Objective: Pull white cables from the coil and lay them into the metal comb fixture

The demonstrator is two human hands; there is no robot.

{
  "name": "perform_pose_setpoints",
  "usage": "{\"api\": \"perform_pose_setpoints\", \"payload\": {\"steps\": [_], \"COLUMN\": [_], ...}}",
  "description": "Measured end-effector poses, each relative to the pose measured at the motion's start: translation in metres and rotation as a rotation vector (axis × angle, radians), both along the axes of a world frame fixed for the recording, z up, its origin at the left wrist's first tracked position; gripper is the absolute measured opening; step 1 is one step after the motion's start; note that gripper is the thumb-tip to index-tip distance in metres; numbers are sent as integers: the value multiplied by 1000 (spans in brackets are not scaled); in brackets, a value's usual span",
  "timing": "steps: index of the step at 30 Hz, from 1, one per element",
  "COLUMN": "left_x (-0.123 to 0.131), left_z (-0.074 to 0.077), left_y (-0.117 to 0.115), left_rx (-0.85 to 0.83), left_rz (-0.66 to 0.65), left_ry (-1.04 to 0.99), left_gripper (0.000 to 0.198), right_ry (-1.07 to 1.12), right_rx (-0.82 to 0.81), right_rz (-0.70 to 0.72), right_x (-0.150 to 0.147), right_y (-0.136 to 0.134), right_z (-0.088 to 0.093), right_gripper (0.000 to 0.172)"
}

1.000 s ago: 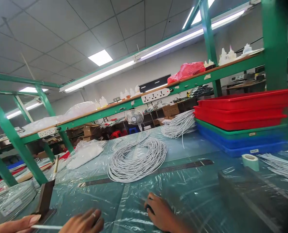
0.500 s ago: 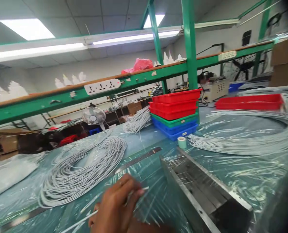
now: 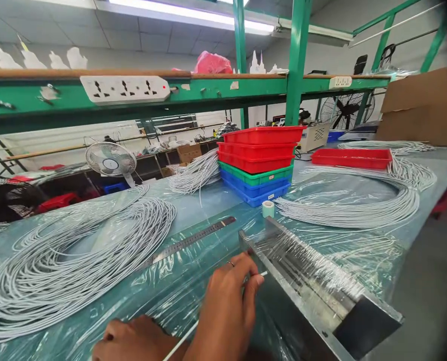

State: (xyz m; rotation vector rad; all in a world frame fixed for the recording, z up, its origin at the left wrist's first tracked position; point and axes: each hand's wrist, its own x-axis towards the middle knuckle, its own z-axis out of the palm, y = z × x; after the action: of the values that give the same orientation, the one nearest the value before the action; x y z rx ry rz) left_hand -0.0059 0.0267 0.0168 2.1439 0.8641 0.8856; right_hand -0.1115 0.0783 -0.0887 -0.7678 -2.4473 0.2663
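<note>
My left hand (image 3: 231, 296) pinches a thin white cable (image 3: 181, 341) between thumb and fingers. A short tip of the cable sticks out past the fingertips, close to the left wall of a long open metal trough (image 3: 283, 287). The rest of the cable trails down to the lower left behind the hand. My right hand (image 3: 133, 338) lies at the bottom edge, its arm crossing beneath the left one. Its fingers are curled, and whatever they may hold is hidden. Left of both hands lies a large coil of white cable (image 3: 144, 235) on the plastic-covered table.
A steel ruler (image 3: 193, 240) lies beyond my hands. Stacked red, green and blue trays (image 3: 261, 150) stand behind a small tape roll (image 3: 268, 208). More cable bundles (image 3: 351, 210) and a red tray (image 3: 351, 158) are at right. A green shelf beam (image 3: 196, 95) runs across.
My left hand has moved right with the cable, up to the metal trough. My right hand has come into view at the lower left. The camera view has levelled and shifted.
</note>
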Motion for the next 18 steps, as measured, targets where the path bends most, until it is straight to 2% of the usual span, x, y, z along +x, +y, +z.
{"api": "perform_pose_setpoints", "payload": {"steps": [4, 10, 14, 18], "left_x": [-1, 0, 4, 8], "left_z": [0, 4, -1, -6], "left_y": [-1, -5, -7, -7], "left_rx": [31, 56, 98, 136], "left_rz": [-3, 9, 32, 63], "left_ry": [-41, 103, 88, 36], "left_gripper": [18, 19, 20, 15], "right_ry": [-20, -96, -117, -21], "right_rx": [-93, -129, -147, -89], "right_rz": [22, 50, 61, 44], "right_x": [4, 5, 6, -1], "right_y": [-4, 1, 1, 1], "right_z": [7, 8, 4, -8], "right_gripper": [20, 27, 25, 23]}}
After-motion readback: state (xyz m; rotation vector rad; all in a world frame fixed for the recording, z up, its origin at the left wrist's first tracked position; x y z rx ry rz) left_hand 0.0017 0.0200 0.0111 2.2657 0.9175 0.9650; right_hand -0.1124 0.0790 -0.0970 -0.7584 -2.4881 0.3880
